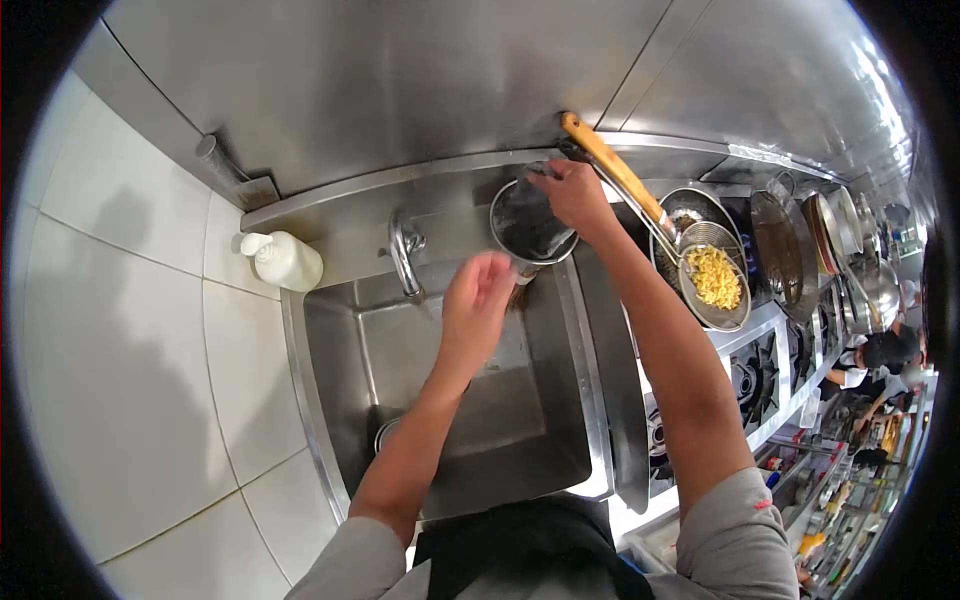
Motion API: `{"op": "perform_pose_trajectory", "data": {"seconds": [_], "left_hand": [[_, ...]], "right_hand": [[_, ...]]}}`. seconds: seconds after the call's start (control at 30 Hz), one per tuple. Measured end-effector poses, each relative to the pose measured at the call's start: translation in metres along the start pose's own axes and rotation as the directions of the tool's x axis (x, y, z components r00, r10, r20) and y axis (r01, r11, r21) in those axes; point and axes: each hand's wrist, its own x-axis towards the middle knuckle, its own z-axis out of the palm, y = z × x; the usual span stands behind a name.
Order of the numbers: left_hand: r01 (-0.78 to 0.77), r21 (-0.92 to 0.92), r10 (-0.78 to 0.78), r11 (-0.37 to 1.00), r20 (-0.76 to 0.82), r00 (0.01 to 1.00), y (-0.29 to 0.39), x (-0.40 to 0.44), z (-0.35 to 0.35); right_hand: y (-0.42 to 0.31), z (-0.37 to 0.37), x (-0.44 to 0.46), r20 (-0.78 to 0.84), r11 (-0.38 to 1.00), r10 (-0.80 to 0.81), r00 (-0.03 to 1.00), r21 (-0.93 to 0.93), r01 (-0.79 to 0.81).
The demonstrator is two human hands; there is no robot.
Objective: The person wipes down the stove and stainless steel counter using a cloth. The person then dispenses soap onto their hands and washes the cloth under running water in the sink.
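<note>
My right hand (pixel 575 195) is closed on the upper edge of a dark, thin item (pixel 532 225), which lies in or over a round metal-rimmed container (pixel 566 250) behind the sink. What the item is, I cannot make out. Just left of and below that container, my left hand (pixel 478 300) hangs over the steel sink (pixel 465 370); its fingers are curled and blurred, and whether they hold anything is unclear. The curved faucet (pixel 402 255) stands to the left of my left hand.
A white pump bottle (pixel 285 262) stands at the sink's left corner. On the right are a strainer with yellow bits (pixel 714 277), a wooden handle (pixel 612 165), a dark pan (pixel 780 245) and stove burners (pixel 752 380). People (pixel 890 350) are far right.
</note>
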Motion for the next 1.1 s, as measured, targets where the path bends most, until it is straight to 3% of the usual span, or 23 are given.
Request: {"op": "perform_pose_trajectory", "data": {"seconds": [0.03,0.07,0.1,0.17,0.23,0.27,0.33,0.37,0.4,0.47,0.5,0.6,0.63,0.73,0.77,0.8,0.87,0.9,0.93,0.97,1.03,1.1], "left_hand": [[-0.113,0.078,0.113,0.991,-0.001,0.994,0.0,0.025,0.013],[-0.221,0.156,0.223,0.963,0.005,0.975,-0.001,0.044,0.024],[-0.268,0.292,0.275,0.918,0.016,0.961,0.007,0.053,0.035],[-0.327,0.455,0.345,0.828,0.046,0.937,0.022,0.065,0.05],[-0.336,0.429,0.355,0.838,0.037,0.934,0.024,0.076,0.049],[-0.327,0.369,0.345,0.87,0.018,0.938,0.04,0.075,0.049],[-0.434,0.329,0.469,0.838,-0.03,0.883,0.074,0.064,0.046],[-0.472,0.337,0.507,0.815,-0.02,0.862,0.092,0.062,0.039],[-0.51,0.347,0.546,0.787,-0.008,0.838,0.11,0.059,0.032],[-0.56,0.328,0.579,0.761,0.046,0.814,0.15,0.046,0.025],[-0.579,0.315,0.588,0.752,0.076,0.805,0.167,0.035,0.022],[-0.578,0.505,0.595,0.641,0.149,0.79,0.211,-0.009,0.006],[-0.535,0.513,0.553,0.671,0.134,0.822,0.218,-0.021,-0.004],[-0.356,0.577,0.371,0.735,0.098,0.923,0.224,-0.062,-0.042],[-0.278,0.624,0.284,0.731,0.093,0.954,0.211,-0.074,-0.056],[-0.201,0.666,0.2,0.718,0.079,0.977,0.197,-0.084,-0.066],[-0.278,0.635,0.213,0.721,0.178,0.961,0.167,-0.108,-0.079],[-0.237,0.768,0.134,0.595,0.197,0.971,0.15,-0.117,-0.092],[-0.202,0.872,0.053,0.445,0.199,0.979,0.134,-0.124,-0.11],[-0.173,0.944,-0.025,0.28,0.188,0.982,0.12,-0.13,-0.128],[-0.08,0.956,-0.032,0.281,0.092,0.995,0.095,-0.144,-0.164],[-0.005,0.954,-0.059,0.298,0.024,0.998,0.089,-0.155,-0.185]], "right_hand": [[0.01,0.0,0.003,-0.015,0.986,-0.095,0.995,0.138,0.096],[-0.004,-0.005,0.002,0.048,0.849,0.08,0.996,0.521,-0.093],[-0.019,-0.011,0.002,0.11,0.536,0.252,0.961,0.811,-0.233],[-0.043,-0.026,-0.008,0.08,0.698,-0.023,0.997,0.715,-0.041],[-0.084,-0.05,-0.02,0.246,0.504,0.263,0.933,0.789,-0.351],[-0.092,-0.061,-0.023,0.19,0.645,0.184,0.964,0.717,-0.264],[-0.102,-0.074,-0.028,0.128,0.853,0.0,0.992,0.517,-0.067],[-0.116,-0.088,-0.035,0.063,0.963,-0.058,0.996,0.267,0.039],[-0.13,-0.094,-0.041,-0.033,0.986,-0.13,0.991,0.098,0.133],[-0.16,-0.112,-0.054,-0.201,0.932,-0.305,0.931,-0.264,0.248],[-0.187,-0.124,-0.068,-0.208,0.95,-0.231,0.951,-0.26,0.174],[-0.211,-0.142,-0.091,-0.386,0.734,-0.657,0.647,-0.521,0.435],[-0.208,-0.143,-0.094,-0.366,0.639,-0.747,0.555,-0.625,0.449],[-0.157,-0.098,-0.099,-0.403,0.875,-0.484,0.777,-0.21,0.436],[-0.144,-0.087,-0.108,-0.289,0.945,-0.247,0.925,0.139,0.296],[-0.136,-0.077,-0.121,-0.081,0.895,-0.044,0.996,0.44,0.076],[-0.135,-0.044,-0.147,-0.176,0.862,-0.171,0.969,0.449,0.234],[-0.138,-0.033,-0.158,-0.179,0.85,-0.163,0.97,0.473,0.231],[-0.149,-0.034,-0.169,-0.198,0.884,-0.251,0.947,0.352,0.308],[-0.142,-0.028,-0.172,-0.106,0.901,-0.364,0.925,0.21,0.379],[-0.124,-0.024,-0.175,0.2,0.872,-0.481,0.853,0.014,0.489],[-0.106,-0.027,-0.18,0.575,0.82,-0.435,0.693,-0.065,0.569]]}}
